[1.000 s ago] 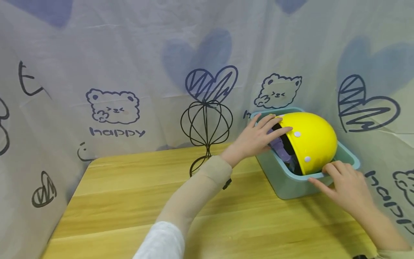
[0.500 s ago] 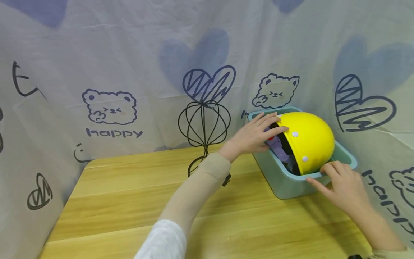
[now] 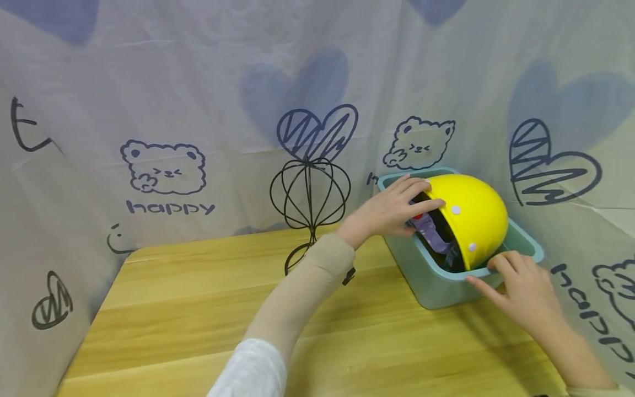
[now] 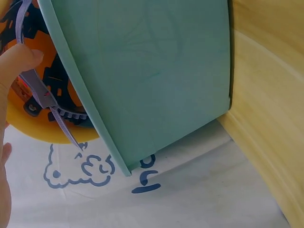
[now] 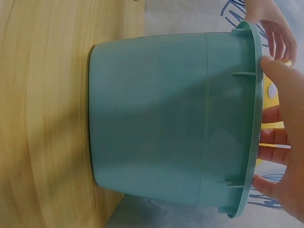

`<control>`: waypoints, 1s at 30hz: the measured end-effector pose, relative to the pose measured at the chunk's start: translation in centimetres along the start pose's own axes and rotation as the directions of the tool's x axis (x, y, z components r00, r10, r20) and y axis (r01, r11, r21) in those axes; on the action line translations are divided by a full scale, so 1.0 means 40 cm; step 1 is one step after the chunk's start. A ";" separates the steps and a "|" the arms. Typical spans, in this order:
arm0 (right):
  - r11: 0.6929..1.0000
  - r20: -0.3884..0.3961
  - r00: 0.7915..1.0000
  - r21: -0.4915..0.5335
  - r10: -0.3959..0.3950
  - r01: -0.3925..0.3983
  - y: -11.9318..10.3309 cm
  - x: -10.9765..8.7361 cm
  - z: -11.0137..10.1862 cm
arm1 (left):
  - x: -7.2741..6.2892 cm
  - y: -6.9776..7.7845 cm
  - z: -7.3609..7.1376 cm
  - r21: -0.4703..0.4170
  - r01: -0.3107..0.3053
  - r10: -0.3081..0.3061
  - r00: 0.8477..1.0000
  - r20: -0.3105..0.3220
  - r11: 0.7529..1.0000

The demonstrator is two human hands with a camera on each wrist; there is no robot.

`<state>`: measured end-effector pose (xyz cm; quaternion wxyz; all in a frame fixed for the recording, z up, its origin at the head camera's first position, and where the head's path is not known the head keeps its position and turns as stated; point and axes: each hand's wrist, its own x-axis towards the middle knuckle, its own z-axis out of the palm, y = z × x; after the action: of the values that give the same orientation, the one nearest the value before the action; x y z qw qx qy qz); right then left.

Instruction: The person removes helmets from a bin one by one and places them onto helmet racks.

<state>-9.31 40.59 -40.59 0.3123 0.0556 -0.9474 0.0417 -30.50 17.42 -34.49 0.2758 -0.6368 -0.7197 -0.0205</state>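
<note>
A yellow helmet lies on its side in a blue-green plastic bin, its opening turned left. My left hand grips the helmet's edge, fingers over the shell and thumb inside by the purple headband. Black inner fittings show inside the shell in the left wrist view. My right hand holds the bin's near right rim. In the right wrist view, its thumb is outside the bin wall and several fingers reach over the rim. The helmet's lower part is hidden in the bin.
A black wire stand with a round cage top stands left of the bin, its base partly behind my left forearm. The wooden table meets a printed curtain at the back. A small black object shows beside my left sleeve.
The helmet has tilted slightly in the bin, and more of its purple headband and inside shows. Both hands keep their holds. The head view has shifted a little to the right.
</note>
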 end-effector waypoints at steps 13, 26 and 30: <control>0.999 0.057 0.997 0.004 0.043 -0.043 -0.009 0.001 -0.002 | 0.004 0.012 -0.032 0.057 -0.055 0.057 0.998 -0.030 0.997; 0.999 0.052 0.998 -0.007 0.039 -0.039 -0.011 0.015 -0.001 | 0.000 0.001 -0.095 0.128 -0.026 0.034 0.997 -0.068 0.991; 0.998 0.073 0.995 -0.009 0.069 -0.068 -0.016 0.011 -0.004 | -0.003 -0.005 -0.118 0.144 -0.031 0.045 0.995 -0.093 0.989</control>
<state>-9.49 39.96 -40.18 0.2760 0.0235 -0.9597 0.0470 -28.93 15.49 -30.49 0.3551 -0.6272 -0.6931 0.0059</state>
